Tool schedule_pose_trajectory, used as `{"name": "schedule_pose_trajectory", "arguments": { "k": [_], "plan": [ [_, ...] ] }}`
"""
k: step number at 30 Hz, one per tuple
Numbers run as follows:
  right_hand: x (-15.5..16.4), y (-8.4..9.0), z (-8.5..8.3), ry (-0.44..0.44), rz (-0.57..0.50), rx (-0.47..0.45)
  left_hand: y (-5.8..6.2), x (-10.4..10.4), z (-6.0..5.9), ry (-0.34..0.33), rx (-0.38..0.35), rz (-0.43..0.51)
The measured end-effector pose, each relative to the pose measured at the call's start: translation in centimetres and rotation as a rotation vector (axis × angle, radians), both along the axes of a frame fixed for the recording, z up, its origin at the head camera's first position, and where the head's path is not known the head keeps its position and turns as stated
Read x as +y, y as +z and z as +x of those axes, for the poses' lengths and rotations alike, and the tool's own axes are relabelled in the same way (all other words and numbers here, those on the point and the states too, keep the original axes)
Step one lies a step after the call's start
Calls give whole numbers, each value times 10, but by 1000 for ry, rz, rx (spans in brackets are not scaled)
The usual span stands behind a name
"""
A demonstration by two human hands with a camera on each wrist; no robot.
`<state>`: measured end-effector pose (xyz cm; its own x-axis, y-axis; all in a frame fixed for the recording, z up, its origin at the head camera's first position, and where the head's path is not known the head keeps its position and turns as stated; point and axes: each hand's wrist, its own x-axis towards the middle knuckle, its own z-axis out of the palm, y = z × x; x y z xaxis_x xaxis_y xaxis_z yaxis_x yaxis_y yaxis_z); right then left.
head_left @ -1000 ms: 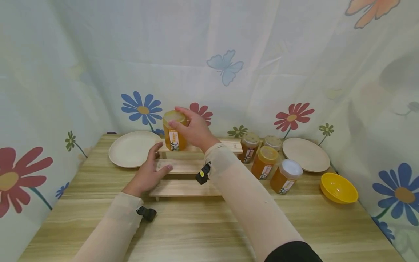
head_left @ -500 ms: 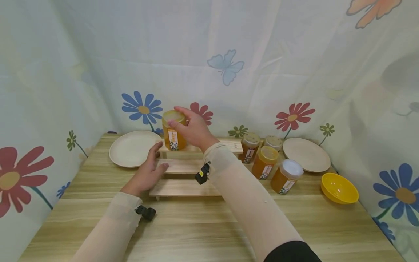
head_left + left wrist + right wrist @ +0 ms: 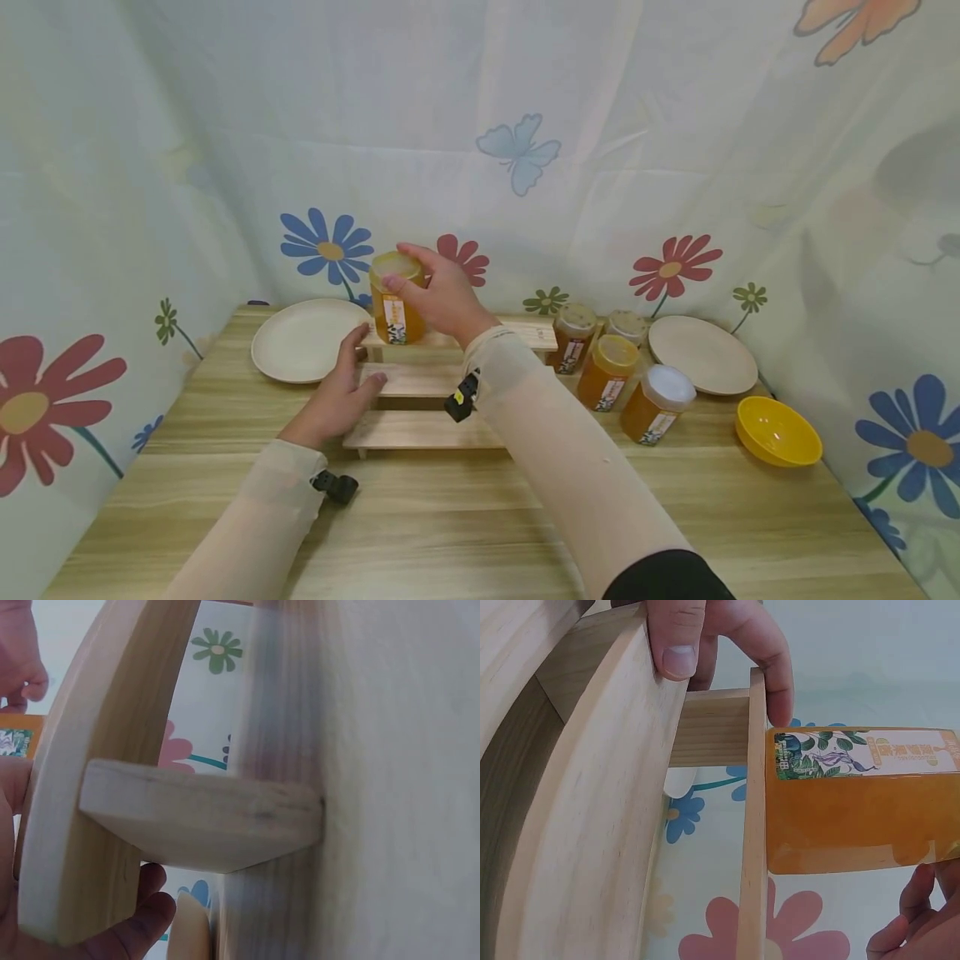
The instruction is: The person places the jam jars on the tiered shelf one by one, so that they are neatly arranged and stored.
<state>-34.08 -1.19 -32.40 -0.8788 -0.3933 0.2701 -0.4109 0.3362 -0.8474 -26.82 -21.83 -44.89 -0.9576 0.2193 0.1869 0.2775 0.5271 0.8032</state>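
A jar of amber honey [image 3: 393,312] with a yellow lid stands upright at the left end of the top tier of a three-step wooden display rack [image 3: 423,429]. My right hand [image 3: 450,298] grips it near the lid from the right. The right wrist view shows the labelled honey jar [image 3: 840,817] with its base against the top board. My left hand [image 3: 336,404] holds the rack's left end, its thumb resting on the middle step. In the left wrist view, fingers [image 3: 154,911] curl round a board of the rack [image 3: 199,814].
Right of the rack stand several more honey jars, one with a white lid [image 3: 667,385]. A pale plate [image 3: 311,342] lies at the back left, another plate [image 3: 701,354] at the back right. A yellow bowl [image 3: 777,431] sits near the right edge. A flowered curtain [image 3: 420,108] hangs behind.
The honey jar, with my right hand on it, has shifted very slightly left along the top tier. My left thumb has drawn in toward the middle step.
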Motion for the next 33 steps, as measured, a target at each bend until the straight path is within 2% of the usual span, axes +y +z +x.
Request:
{"name": "schedule_pose_trajectory", "arguments": {
  "k": [10, 16, 20, 22, 28, 33],
  "plan": [
    [4, 3, 4, 5, -1, -29, 0, 1, 1, -8, -3, 6],
    [23, 2, 11, 18, -34, -24, 0, 1, 1, 0, -34, -2],
    [49, 3, 24, 13, -35, 7, 0, 0, 1, 5, -41, 0],
    [64, 5, 33, 3, -15, 22, 0, -1, 1, 5, -40, 0],
    [115, 8, 64, 46, 13, 52, 0, -2, 0, 0, -41, 1],
    [158, 11, 83, 31, 49, 71, -2, -2, -2, 6, -40, -1]
  ]
}}
